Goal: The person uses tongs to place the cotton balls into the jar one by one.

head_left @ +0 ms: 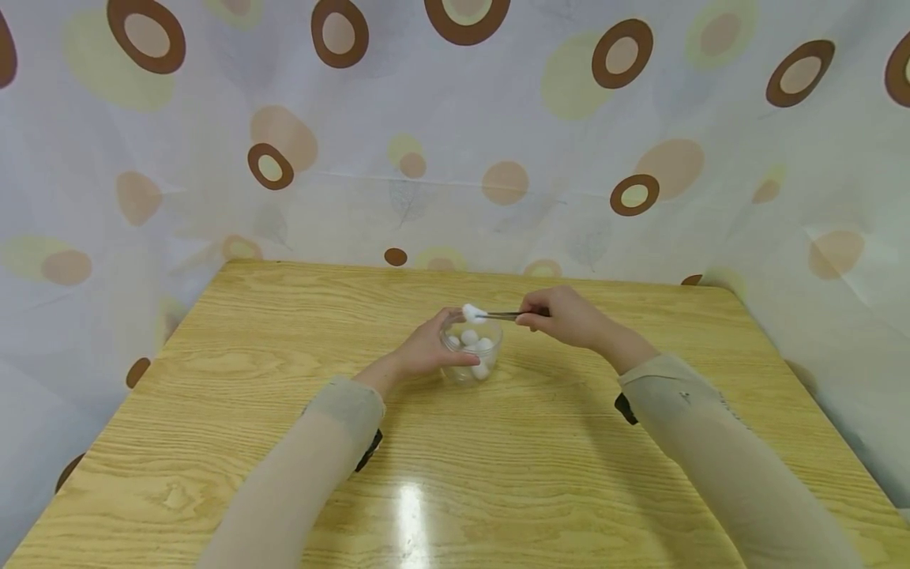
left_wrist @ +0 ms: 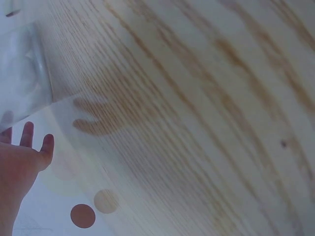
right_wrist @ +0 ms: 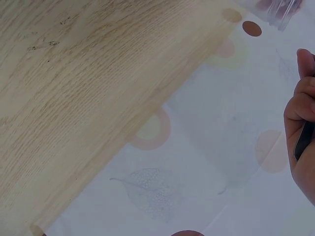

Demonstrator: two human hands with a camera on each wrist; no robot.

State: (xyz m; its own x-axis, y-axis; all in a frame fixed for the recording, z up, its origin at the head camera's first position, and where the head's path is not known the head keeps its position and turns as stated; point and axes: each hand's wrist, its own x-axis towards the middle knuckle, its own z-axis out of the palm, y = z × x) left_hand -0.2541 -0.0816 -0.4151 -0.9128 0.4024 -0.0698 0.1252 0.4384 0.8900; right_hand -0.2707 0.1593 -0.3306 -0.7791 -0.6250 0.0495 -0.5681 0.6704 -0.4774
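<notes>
A clear plastic jar holds several white cotton balls in the middle of the head view. My left hand grips the jar from its left side, thumb across the front. Tweezers extend leftward from my right hand, which pinches them. At their tips a fluffy white cotton ball is held over the jar's mouth. Only part of the jar and some fingers appear in the left wrist view. The right wrist view catches the tweezers' dark end below curled fingers.
The wooden table spreads around both forearms, with a bright light reflection near its front. Behind it and at both sides hangs a pale curtain printed with brown rings and spots. Dark bands show under the sleeves.
</notes>
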